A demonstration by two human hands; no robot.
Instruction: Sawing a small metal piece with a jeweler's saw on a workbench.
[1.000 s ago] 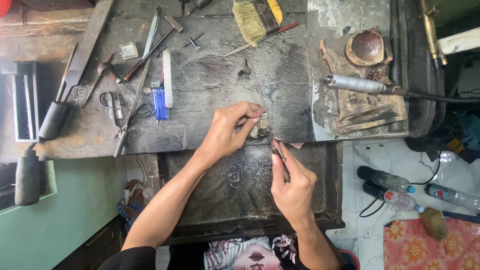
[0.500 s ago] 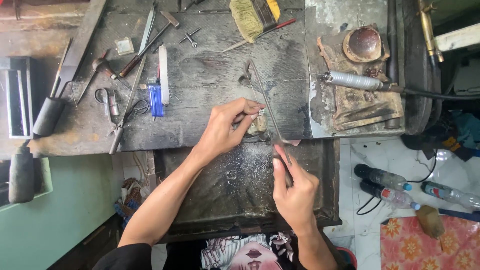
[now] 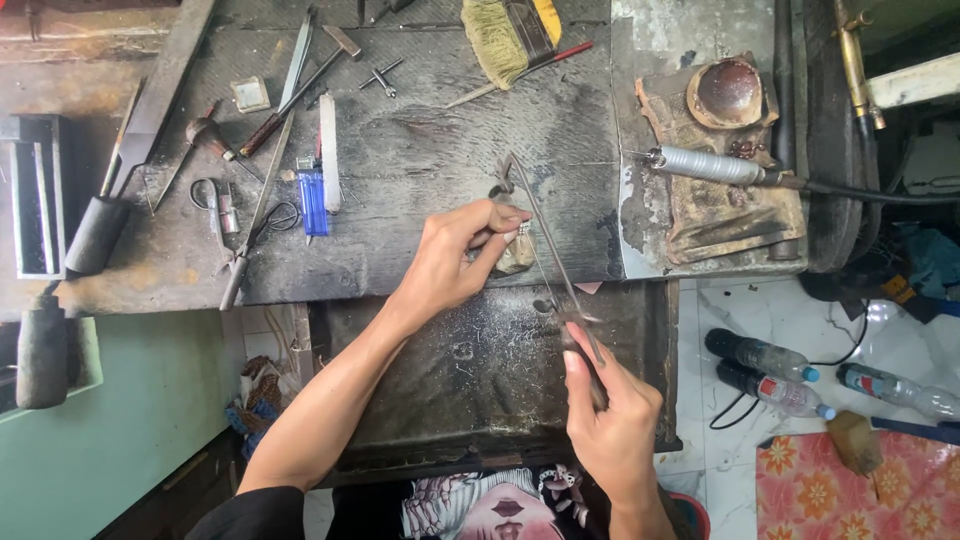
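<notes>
Sawing a small metal piece at a worn workbench [image 3: 420,150].

Head view: left hand [image 3: 455,260] pinched shut on a small metal piece [image 3: 523,230], pressed against the bench edge near its middle. Right hand [image 3: 610,420] closed around the handle of a thin saw [image 3: 548,245], frame slanting up past the piece. Off left, a blue lighter [image 3: 313,200] and scissors [image 3: 215,215]; off right, a grey handpiece [image 3: 705,165].

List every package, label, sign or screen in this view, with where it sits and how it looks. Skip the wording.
Two dark plastic bottles: on the tiled floor at right, lying side by side, blue caps, pale label bands.
Clear plastic bottle: on the floor farther right, lying down, blue cap.
Blue lighter: on the workbench's left part, small rectangular body, white label.
No signs or screens show.
</notes>
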